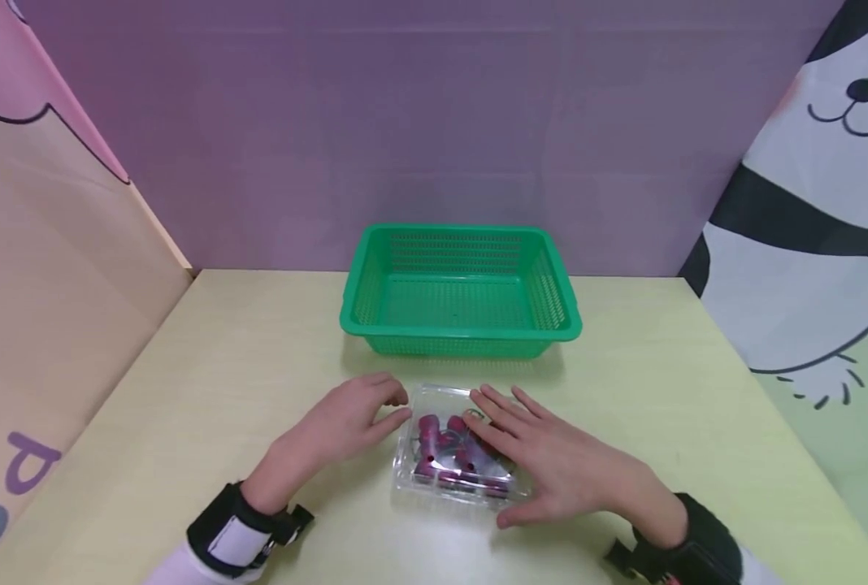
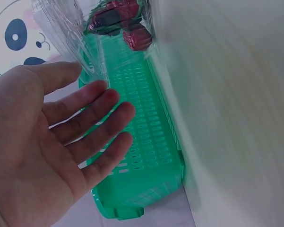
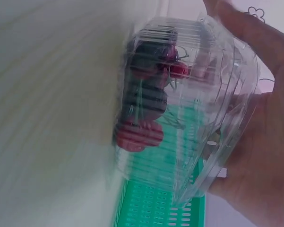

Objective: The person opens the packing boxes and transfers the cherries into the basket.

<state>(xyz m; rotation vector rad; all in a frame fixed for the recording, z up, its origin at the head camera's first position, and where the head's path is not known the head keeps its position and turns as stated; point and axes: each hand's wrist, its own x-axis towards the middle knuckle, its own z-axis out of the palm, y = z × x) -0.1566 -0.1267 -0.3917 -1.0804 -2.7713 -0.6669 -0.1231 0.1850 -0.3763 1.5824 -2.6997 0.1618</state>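
Note:
A clear plastic clamshell box (image 1: 449, 487) lies on the table in front of me. Inside it are several small, shiny dark red fruits (image 3: 139, 135) with thin green stems; their exact kind is unclear. My right hand (image 1: 554, 455) rests over the box's right part, fingers stretched across the lid and thumb at its near side. Just off the box's left edge is my left hand (image 1: 346, 418), holding nothing. Its fingers look loosely bent and spread in the left wrist view, close to the clear plastic. The lid appears to lie over the fruits.
Behind the box stands a green perforated plastic basket (image 1: 459, 333), with nothing seen inside it. The pale table (image 1: 258, 357) meets a purple backdrop (image 1: 434, 122) at the back. Printed cloth panels flank the table on both sides.

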